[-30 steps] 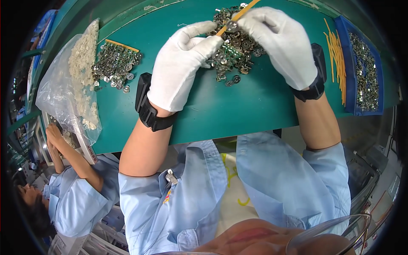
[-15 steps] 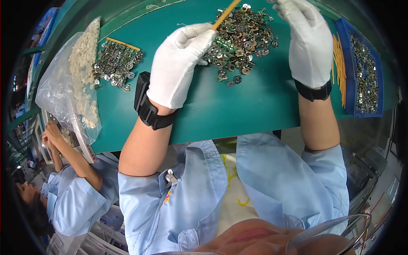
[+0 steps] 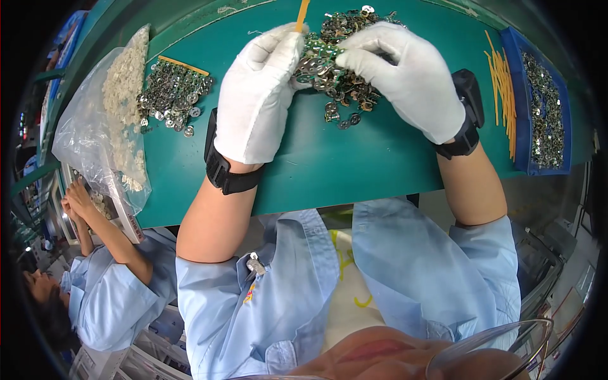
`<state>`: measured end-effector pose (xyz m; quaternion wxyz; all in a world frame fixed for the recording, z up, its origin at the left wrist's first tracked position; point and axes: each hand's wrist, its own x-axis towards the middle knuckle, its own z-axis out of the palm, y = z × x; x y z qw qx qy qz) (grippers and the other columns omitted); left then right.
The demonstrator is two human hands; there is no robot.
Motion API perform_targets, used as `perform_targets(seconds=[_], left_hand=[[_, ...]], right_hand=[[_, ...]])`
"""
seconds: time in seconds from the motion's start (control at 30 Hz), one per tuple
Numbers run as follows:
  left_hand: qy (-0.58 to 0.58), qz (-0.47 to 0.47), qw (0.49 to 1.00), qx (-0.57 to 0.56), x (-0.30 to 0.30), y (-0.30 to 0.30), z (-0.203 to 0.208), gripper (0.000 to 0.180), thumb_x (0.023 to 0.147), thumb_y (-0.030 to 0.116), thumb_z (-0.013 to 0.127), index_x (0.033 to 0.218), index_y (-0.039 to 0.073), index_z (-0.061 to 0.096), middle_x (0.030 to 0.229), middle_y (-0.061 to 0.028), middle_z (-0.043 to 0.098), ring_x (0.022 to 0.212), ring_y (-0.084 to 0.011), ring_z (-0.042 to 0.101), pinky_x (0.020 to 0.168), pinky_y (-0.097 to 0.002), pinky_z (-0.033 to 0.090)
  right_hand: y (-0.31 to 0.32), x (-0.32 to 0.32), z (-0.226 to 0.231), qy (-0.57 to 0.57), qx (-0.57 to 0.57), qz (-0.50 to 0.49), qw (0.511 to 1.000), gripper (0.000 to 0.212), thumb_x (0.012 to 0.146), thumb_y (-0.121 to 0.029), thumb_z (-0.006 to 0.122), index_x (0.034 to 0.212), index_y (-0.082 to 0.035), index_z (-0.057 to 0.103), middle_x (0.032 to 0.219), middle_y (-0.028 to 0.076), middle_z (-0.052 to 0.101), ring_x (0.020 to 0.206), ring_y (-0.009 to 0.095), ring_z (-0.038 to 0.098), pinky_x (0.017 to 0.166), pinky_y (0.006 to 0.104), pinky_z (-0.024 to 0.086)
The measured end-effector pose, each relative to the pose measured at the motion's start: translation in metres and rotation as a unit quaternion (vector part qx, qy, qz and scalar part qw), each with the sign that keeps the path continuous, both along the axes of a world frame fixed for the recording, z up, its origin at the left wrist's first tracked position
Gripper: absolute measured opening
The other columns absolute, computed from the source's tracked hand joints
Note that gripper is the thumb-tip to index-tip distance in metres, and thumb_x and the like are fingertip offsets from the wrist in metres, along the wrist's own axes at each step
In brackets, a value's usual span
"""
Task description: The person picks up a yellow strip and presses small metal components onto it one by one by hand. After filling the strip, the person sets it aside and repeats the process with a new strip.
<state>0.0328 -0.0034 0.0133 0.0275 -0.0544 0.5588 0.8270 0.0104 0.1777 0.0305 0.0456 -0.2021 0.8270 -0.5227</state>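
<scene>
A thin yellow stick (image 3: 303, 14) rises from the pinched fingers of my white-gloved left hand (image 3: 258, 95). Small green boards with round metal discs (image 3: 318, 63) hang in a row beside those fingers, apparently strung on the stick. My right hand (image 3: 405, 79), also gloved in white, reaches in from the right. Its thumb and forefinger close at the right end of that row; the piece between them is too hidden to make out. Beneath and behind both hands lies a heap of similar small parts (image 3: 345, 25) on the green table (image 3: 342, 164).
At left lie a smaller bunch of parts (image 3: 171, 95) with a yellow stick along its top and a clear bag of whitish bits (image 3: 123, 95). Loose yellow sticks (image 3: 502, 95) lie beside a blue tray (image 3: 522, 120) of parts at right. A co-worker (image 3: 111, 278) sits at lower left.
My right hand has come down and leftward from the upper right to meet the left hand at the row of parts. My left hand has shifted slightly left with the stick, which stands steeper.
</scene>
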Motion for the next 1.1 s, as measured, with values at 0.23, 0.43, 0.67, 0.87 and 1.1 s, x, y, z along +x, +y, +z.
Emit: perform_targets(seconds=[0.23, 0.43, 0.67, 0.87, 1.1], left_hand=[[-0.003, -0.114, 0.991, -0.072, 0.006, 0.001, 0.006, 0.027, 0.092, 0.02, 0.058, 0.111, 0.001, 0.061, 0.089, -0.0003, 0.061, 0.077, -0.0068, 0.056, 0.069, -0.0206, 0.046], [0.006, -0.127, 0.991, -0.041, 0.006, -0.003, 0.005, 0.025, 0.092, 0.018, 0.057, 0.111, 0.001, 0.061, 0.088, -0.0016, 0.063, 0.075, -0.0071, 0.057, 0.067, -0.0201, 0.046], [-0.01, -0.143, 0.989, -0.045, 0.006, -0.003, 0.003, 0.026, 0.092, 0.017, 0.058, 0.11, 0.001, 0.061, 0.086, -0.0029, 0.063, 0.072, -0.0076, 0.058, 0.066, -0.0204, 0.046], [-0.004, -0.128, 0.99, -0.06, 0.005, -0.002, 0.003, 0.027, 0.091, 0.02, 0.059, 0.109, 0.0, 0.062, 0.087, -0.0035, 0.063, 0.07, -0.0086, 0.059, 0.065, -0.0208, 0.047], [-0.01, -0.093, 0.994, -0.053, 0.004, -0.003, 0.004, 0.028, 0.089, 0.019, 0.062, 0.108, -0.001, 0.062, 0.09, -0.0043, 0.065, 0.07, -0.0092, 0.061, 0.065, -0.0196, 0.048]], right_hand=[[0.0, -0.001, -0.005, 0.021, -0.057, -0.013, 0.998, 0.01, 0.085, -0.008, 0.062, 0.09, 0.0, 0.065, 0.088, 0.005, 0.061, 0.082, 0.011, 0.056, 0.074, 0.0232, 0.044], [0.01, -0.005, -0.003, 0.078, -0.007, 0.057, 0.995, 0.012, 0.088, -0.011, 0.06, 0.091, 0.001, 0.063, 0.089, 0.004, 0.06, 0.084, 0.011, 0.054, 0.075, 0.0238, 0.042], [0.011, -0.007, -0.014, -0.109, -0.159, 0.067, 0.979, 0.015, 0.09, -0.014, 0.059, 0.092, 0.001, 0.062, 0.089, 0.003, 0.058, 0.083, 0.011, 0.052, 0.076, 0.023, 0.04], [0.01, -0.005, -0.009, -0.128, -0.153, 0.04, 0.979, 0.015, 0.088, -0.012, 0.06, 0.09, 0.002, 0.062, 0.088, 0.003, 0.058, 0.081, 0.009, 0.052, 0.073, 0.0212, 0.04], [0.009, -0.007, 0.01, 0.006, 0.05, -0.024, 0.998, 0.01, 0.085, -0.008, 0.063, 0.086, 0.002, 0.064, 0.088, 0.003, 0.059, 0.079, 0.008, 0.053, 0.07, 0.0208, 0.043]])
